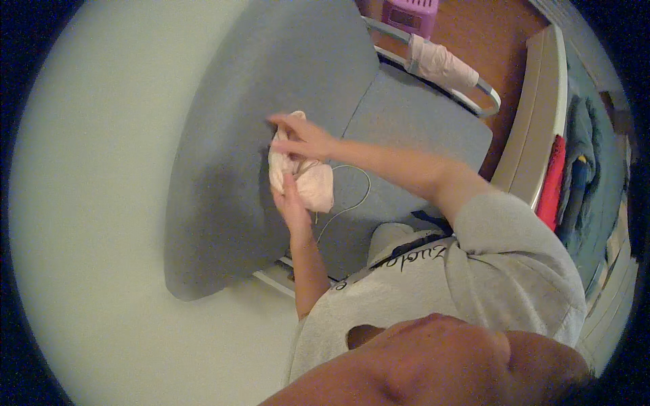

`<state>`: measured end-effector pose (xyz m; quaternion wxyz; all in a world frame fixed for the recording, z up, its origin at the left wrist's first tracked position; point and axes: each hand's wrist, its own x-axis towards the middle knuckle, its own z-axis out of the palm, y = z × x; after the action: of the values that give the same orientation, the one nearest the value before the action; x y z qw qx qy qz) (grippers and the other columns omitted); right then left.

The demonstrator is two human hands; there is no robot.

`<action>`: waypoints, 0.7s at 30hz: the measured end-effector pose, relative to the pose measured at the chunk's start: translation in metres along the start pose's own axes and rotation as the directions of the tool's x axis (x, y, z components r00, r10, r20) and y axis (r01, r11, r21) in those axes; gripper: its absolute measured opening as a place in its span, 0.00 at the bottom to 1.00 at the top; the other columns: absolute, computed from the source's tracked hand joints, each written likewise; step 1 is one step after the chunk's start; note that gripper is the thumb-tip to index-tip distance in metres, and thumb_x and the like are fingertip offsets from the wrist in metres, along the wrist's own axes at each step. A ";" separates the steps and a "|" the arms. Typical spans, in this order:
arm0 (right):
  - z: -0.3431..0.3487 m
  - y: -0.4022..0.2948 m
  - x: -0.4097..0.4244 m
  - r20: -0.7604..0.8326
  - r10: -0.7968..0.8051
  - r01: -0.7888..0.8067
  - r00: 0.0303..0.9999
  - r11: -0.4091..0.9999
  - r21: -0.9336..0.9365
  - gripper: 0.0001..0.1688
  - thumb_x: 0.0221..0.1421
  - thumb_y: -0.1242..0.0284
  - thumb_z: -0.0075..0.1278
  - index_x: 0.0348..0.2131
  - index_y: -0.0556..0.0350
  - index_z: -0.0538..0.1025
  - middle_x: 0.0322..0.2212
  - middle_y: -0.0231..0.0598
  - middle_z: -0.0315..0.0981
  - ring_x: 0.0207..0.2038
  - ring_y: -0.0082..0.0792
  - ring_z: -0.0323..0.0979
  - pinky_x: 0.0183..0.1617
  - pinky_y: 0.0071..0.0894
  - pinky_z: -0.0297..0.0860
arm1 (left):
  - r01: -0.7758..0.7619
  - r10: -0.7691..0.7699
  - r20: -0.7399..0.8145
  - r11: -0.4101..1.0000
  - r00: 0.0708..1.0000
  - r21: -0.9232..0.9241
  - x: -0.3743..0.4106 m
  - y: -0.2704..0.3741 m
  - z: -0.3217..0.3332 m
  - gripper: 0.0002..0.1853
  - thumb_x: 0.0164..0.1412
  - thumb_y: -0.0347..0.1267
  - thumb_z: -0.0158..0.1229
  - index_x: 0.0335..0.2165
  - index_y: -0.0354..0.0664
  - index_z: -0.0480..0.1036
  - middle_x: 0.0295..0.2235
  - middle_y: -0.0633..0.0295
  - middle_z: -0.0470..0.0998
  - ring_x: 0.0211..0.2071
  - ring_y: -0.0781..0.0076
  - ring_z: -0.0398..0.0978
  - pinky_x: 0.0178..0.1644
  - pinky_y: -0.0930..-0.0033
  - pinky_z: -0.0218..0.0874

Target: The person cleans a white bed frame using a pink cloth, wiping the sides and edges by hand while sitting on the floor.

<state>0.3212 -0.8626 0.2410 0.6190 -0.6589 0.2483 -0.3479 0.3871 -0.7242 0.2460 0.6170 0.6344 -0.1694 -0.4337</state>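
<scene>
A crumpled, pale pink-white cloth item (316, 189) is held up in front of the grey backrest. My left hand (293, 204) grips its lower part, with the thumb across the front. Over the item's upper part lies my right hand (307, 138), blurred, its thumb and fingers spread. Whether the right fingers pinch the fabric cannot be made out. A thin pale cord (369, 185) loops beside the cloth item above the seat; where its ends go is unclear.
Before me is a grey padded chair (421, 116) with a white tubular armrest (490, 99), wrapped in pink cloth (442, 63). A pink plastic container (411, 18) stands on the brown floor. On the right, a bed edge (528, 101) bears a red item (552, 185) and dark blue fabric (579, 152).
</scene>
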 end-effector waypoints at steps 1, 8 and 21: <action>-0.006 0.019 -0.034 0.071 0.256 -0.265 0.964 0.915 0.305 0.31 0.51 0.58 0.54 0.49 0.56 0.67 0.51 0.43 0.63 0.47 0.35 0.67 0.51 0.37 0.65 | -0.012 0.006 0.071 0.996 0.997 0.093 0.000 0.001 0.009 0.21 0.56 0.31 0.55 0.47 0.32 0.64 0.43 0.54 0.71 0.39 0.69 0.71 0.41 0.69 0.66; -0.157 0.025 -0.143 0.230 0.540 -0.556 0.809 0.580 0.595 0.23 0.49 0.67 0.55 0.44 0.58 0.71 0.38 0.38 0.74 0.38 0.32 0.73 0.42 0.32 0.71 | -0.803 0.253 0.795 0.419 0.551 0.424 0.072 0.054 0.103 0.21 0.47 0.35 0.63 0.40 0.36 0.71 0.40 0.52 0.73 0.44 0.57 0.69 0.47 0.61 0.61; -0.365 0.052 -0.163 -0.373 0.541 -0.103 0.753 0.658 0.746 0.24 0.48 0.61 0.56 0.42 0.56 0.71 0.36 0.39 0.73 0.34 0.32 0.73 0.38 0.33 0.72 | -0.321 0.571 0.508 -0.400 0.645 0.858 0.252 0.159 0.216 0.47 0.44 0.63 0.55 0.51 0.37 0.63 0.45 0.47 0.70 0.47 0.50 0.68 0.48 0.55 0.61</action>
<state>-0.0569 -0.9792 0.1618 0.7671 -0.1887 0.3926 -0.4710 0.4167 -1.0797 0.3375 0.0654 0.7598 -0.6160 0.1975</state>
